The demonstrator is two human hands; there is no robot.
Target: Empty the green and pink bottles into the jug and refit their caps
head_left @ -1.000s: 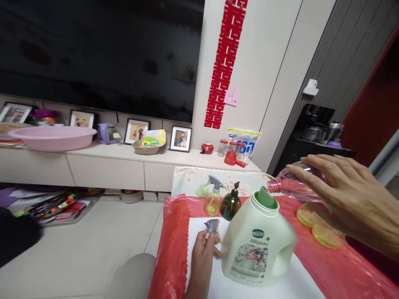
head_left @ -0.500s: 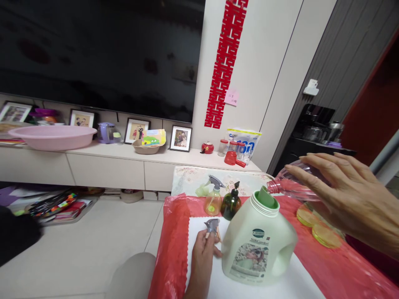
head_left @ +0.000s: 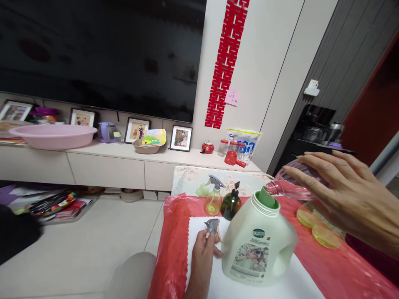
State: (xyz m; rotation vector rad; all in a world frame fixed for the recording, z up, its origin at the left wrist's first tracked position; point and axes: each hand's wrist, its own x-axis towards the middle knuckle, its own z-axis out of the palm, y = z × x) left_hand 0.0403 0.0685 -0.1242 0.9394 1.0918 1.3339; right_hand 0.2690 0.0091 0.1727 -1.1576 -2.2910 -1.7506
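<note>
A yellow spray bottle [head_left: 214,202] and a dark pump bottle [head_left: 231,204] are standing just behind the white jug [head_left: 258,242], with 2 yellow discs [head_left: 315,226] lying to its right on the red table cover [head_left: 172,245]. The right hand [head_left: 346,199] is reaching in from the right, fingers wrapping the tilted pink bottle [head_left: 288,186], whose neck is sitting just above the jug's green mouth. The left hand [head_left: 203,253] is resting beside the jug, fingers closing on a grey spray head [head_left: 212,226].
</note>
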